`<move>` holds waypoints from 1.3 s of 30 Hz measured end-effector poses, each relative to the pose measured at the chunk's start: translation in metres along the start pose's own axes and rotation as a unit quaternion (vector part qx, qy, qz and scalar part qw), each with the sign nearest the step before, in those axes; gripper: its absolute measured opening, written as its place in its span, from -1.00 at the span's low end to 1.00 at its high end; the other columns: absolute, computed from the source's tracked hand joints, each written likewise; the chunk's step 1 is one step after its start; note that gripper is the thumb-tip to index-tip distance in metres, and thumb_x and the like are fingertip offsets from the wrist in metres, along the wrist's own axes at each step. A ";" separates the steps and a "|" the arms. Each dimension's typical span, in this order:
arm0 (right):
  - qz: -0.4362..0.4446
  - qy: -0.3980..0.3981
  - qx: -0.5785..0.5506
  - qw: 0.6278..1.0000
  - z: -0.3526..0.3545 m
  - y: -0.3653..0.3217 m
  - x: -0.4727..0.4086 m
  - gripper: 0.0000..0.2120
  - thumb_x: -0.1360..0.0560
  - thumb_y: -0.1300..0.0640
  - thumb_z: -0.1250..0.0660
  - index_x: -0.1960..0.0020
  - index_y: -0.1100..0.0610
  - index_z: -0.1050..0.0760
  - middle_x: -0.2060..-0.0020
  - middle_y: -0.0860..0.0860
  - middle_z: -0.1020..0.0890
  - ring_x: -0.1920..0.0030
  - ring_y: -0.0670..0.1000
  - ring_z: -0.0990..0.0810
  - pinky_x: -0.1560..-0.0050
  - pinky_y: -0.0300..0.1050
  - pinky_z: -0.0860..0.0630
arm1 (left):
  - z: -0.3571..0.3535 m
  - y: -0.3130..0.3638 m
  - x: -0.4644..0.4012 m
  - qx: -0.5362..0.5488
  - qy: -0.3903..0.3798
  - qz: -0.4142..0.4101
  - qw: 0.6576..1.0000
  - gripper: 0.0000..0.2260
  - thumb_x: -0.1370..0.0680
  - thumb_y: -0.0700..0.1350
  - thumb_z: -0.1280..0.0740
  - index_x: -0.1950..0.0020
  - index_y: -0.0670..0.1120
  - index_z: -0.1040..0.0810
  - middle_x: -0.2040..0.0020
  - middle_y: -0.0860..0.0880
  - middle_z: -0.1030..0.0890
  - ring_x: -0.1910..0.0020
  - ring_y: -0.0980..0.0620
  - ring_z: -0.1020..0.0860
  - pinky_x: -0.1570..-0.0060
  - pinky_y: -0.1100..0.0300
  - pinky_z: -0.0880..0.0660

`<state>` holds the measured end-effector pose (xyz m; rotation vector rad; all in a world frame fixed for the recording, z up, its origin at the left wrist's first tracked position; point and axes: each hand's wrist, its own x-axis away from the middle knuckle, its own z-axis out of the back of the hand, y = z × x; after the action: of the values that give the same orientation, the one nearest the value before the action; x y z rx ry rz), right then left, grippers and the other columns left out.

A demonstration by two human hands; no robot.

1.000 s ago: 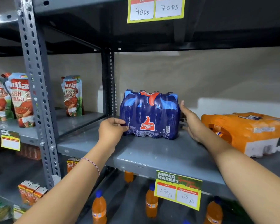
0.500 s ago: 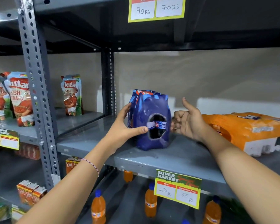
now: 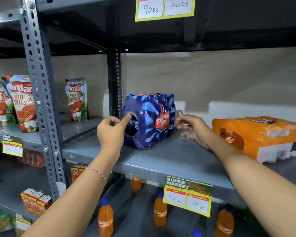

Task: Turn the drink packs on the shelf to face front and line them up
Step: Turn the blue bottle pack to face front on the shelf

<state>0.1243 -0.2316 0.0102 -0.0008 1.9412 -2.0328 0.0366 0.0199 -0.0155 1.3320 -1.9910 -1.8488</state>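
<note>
Head view. The step in hand is judged to be the turning of the blue shrink-wrapped pack of dark cola bottles (image 3: 149, 121), which is standing upright toward the left end of the grey metal shelf (image 3: 169, 158), set at an angle: its end panel with the oval carry hole is facing front-left and its red-logo side is facing front-right. The left hand (image 3: 112, 132) is lying against the end panel, its forefinger hooking the upper rim of the carry hole and the other fingers loosely curling; it is not clamping the pack. The right hand (image 3: 192, 128) is hovering just beside the pack's right side, fingers spreading wide, holding nothing; contact cannot be told. The next move probably calls for swinging the logo side square to the shelf's front edge.

The wrap is looking glossy and creased, tight over the bottle shoulders, so it may slide readily on the steel. The orange shrink-wrapped pack of drink bottles (image 3: 261, 135) is lying toppled on its side, well apart to the right, awaiting righting and alignment.
</note>
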 end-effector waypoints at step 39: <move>0.075 0.054 0.326 0.941 -0.043 -0.027 0.132 -0.29 -0.25 -0.26 -0.58 -0.29 -0.06 -0.43 -0.10 -0.18 -0.62 0.00 -0.13 -0.61 0.14 -0.28 -0.54 | 0.081 0.029 -0.005 -0.244 -0.290 0.035 0.925 -0.11 -0.15 0.54 -0.39 -0.32 0.05 -0.51 -0.20 0.05 -0.68 -0.12 0.02 -0.67 -0.18 -0.10 -0.59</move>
<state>-0.0165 -0.2208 0.0037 0.4063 1.1844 -2.5008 -0.0246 0.0806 -0.0086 0.6075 -1.5511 -2.6844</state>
